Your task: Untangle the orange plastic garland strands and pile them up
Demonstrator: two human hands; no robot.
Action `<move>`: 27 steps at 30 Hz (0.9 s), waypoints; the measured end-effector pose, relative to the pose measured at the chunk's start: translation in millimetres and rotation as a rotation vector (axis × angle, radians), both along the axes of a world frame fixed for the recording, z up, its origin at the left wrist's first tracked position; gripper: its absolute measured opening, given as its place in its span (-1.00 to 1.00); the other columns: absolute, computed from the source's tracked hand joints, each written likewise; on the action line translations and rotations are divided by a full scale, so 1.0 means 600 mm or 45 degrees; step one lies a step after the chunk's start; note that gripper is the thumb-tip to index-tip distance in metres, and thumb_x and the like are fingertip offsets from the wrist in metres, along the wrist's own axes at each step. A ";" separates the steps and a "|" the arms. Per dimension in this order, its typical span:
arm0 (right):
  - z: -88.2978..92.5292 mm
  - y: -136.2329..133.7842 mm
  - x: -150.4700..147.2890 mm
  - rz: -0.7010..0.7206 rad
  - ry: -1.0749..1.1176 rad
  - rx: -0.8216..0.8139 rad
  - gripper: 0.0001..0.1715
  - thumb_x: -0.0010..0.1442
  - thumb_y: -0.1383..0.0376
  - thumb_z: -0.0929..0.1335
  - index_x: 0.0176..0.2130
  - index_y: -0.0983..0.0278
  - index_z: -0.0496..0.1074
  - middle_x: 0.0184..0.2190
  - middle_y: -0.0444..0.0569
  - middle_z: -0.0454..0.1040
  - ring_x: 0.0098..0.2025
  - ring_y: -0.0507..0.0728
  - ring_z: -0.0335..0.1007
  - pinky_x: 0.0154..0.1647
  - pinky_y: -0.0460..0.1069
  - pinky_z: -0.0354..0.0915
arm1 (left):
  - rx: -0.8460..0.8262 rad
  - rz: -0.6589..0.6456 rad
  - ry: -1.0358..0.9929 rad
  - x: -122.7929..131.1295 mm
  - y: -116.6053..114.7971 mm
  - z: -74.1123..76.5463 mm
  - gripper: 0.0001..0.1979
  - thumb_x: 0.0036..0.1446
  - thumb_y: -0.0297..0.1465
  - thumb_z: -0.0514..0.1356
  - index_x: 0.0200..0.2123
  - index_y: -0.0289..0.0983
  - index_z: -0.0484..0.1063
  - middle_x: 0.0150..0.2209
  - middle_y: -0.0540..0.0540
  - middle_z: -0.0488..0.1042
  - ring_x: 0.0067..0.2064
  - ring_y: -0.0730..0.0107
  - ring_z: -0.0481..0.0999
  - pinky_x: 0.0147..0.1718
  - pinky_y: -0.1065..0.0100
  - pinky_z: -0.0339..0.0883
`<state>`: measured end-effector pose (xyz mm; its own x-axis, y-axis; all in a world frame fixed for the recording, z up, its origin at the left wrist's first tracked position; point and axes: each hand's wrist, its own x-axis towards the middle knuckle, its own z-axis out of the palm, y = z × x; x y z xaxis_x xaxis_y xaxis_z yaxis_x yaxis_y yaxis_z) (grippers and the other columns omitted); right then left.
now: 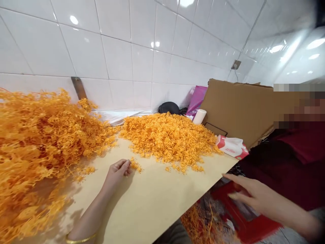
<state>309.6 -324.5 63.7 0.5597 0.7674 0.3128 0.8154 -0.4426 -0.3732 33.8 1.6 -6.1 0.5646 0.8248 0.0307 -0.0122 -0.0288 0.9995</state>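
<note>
My left hand (120, 168), with a gold bangle at the wrist, is closed in a pinch over the beige tabletop (152, 196). A small orange plastic flower sprig (136, 165) sticks out from its fingertips. Just behind lies a wide heap of loose orange plastic pieces (170, 135). To the left rises a taller pile of orange artificial flower sprays (48, 132). Off the table's right edge, my right hand (250, 191) is stretched out with index finger and thumb apart. Nothing shows between its fingers, and it is slightly blurred.
A large cardboard sheet (241, 112) leans behind the table's right end, near a tissue pack (232, 146) and a white roll (199, 116). Below the edge are a red plastic stool (250, 225) and orange scraps (203, 220). Another person in dark red clothing (286, 169) is at right.
</note>
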 end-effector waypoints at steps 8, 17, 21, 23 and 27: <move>-0.117 0.205 -0.022 -0.417 -0.367 0.087 -0.26 0.05 -0.06 0.11 0.13 0.25 0.02 0.00 0.18 0.11 0.00 0.38 0.08 -0.17 0.25 0.16 | 0.018 0.003 0.055 0.016 0.001 -0.004 -0.67 -0.10 -0.15 0.11 -0.63 -0.32 0.27 -0.72 0.02 0.25 -0.62 0.54 0.22 -0.62 0.49 0.05; -0.098 0.339 -0.104 0.393 -0.610 0.447 -0.62 0.11 0.13 0.15 -0.17 0.28 0.30 -0.14 0.13 0.27 0.00 0.32 0.08 -0.06 0.22 0.07 | 0.004 0.424 -0.133 0.035 0.008 -0.022 -0.68 -0.10 -0.19 0.10 -0.68 -0.31 0.21 -0.76 0.06 0.14 -0.69 0.59 0.14 -0.67 0.49 -0.02; -0.048 0.433 -0.189 0.902 -0.340 0.378 -0.77 0.14 0.22 0.17 -0.26 0.24 0.32 -0.29 0.02 0.34 -0.18 0.16 0.23 -0.15 0.07 0.16 | -0.126 0.558 -0.261 0.038 0.009 -0.013 -0.65 -0.14 -0.18 0.13 -0.72 -0.30 0.16 -0.76 0.09 0.07 -0.70 0.62 0.08 -0.70 0.49 -0.06; -0.038 0.468 -0.229 1.090 -0.265 0.250 -0.78 0.17 0.28 0.14 -0.29 0.24 0.32 -0.31 0.00 0.35 -0.22 0.11 0.24 -0.21 0.02 0.18 | -0.167 0.585 -0.330 0.037 0.007 -0.005 -0.67 -0.12 -0.21 0.12 -0.71 -0.30 0.14 -0.75 0.09 0.06 -0.69 0.62 0.09 -0.69 0.49 -0.04; -0.071 0.513 -0.252 1.187 -0.430 -0.029 -0.76 0.14 0.39 0.15 -0.42 0.25 0.34 -0.41 -0.02 0.35 -0.32 0.10 0.23 -0.31 0.01 0.14 | -0.318 0.786 -0.521 0.030 0.015 0.001 -0.78 -0.06 -0.25 0.07 -0.54 -0.29 0.20 -0.66 0.09 0.12 -0.64 0.61 0.14 -0.67 0.52 0.03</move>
<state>158.3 -16.7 21.0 -0.3868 0.8632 0.3244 0.9030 0.4259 -0.0565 51.7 10.3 -5.6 -0.0147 0.9958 -0.0905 -0.4365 0.0751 0.8966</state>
